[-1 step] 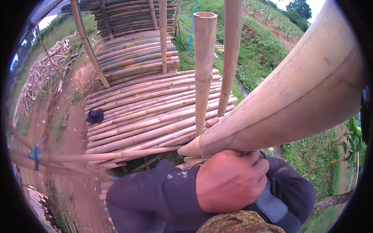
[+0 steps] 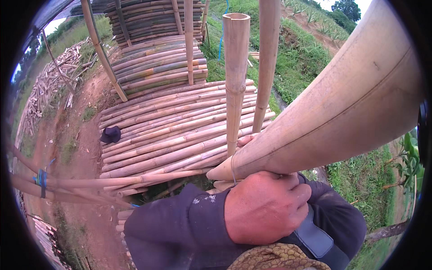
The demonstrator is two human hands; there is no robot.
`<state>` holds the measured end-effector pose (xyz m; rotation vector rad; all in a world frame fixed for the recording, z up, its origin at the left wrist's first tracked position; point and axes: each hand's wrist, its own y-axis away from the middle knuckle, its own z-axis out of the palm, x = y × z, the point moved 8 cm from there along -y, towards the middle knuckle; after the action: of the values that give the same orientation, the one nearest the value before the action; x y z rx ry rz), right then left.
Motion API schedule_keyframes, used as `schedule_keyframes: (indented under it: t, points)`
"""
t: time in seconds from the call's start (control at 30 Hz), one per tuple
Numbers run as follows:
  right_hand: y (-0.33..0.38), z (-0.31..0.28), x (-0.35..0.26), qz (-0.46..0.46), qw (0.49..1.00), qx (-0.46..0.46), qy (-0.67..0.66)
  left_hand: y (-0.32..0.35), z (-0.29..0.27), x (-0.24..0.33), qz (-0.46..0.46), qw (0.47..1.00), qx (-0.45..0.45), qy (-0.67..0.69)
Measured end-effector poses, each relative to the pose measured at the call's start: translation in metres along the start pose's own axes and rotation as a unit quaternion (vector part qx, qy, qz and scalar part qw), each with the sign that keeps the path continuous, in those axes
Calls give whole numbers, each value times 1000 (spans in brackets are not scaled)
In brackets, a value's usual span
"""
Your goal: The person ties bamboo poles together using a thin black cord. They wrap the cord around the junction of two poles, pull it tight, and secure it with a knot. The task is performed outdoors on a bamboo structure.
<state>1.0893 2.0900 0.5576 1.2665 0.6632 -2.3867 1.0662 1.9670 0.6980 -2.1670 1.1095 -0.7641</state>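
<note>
The left hand (image 2: 265,208) is clenched under a thick pale bamboo pole (image 2: 342,112), which lies across the view from the upper right, its cut end (image 2: 220,173) near the fist. The right hand shows only as fingertips (image 2: 245,140) touching the same pole; its grip I cannot tell. The pole seems carried, not yet laid on the stacked bamboo poles (image 2: 180,130) below.

Tan bamboo pole (image 2: 342,108) above the fingers (image 2: 297,198); dark navy sleeve (image 2: 180,225) below left; yellow-brown patterned cloth (image 2: 279,258) beneath; green grass (image 2: 369,175) right.
</note>
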Motion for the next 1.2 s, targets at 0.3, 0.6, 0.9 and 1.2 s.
schedule_keyframes:
  t: [0.3, 0.6, 0.9, 1.2]
  points:
    - [3, 8, -7, -50, 997, 51, 29, 8, 0, 8, 23, 991, 29, -127]
    - [33, -11, -30, -128, 985, 104, 56, 6, 6, 10, -4, 993, -18, -120]
    - [42, -47, -31, -162, 973, 148, 77, -26, 31, 35, -43, 959, -102, -260]
    - [46, -59, -29, -222, 954, 168, 113, -51, 52, 2, -226, 916, -138, -299]
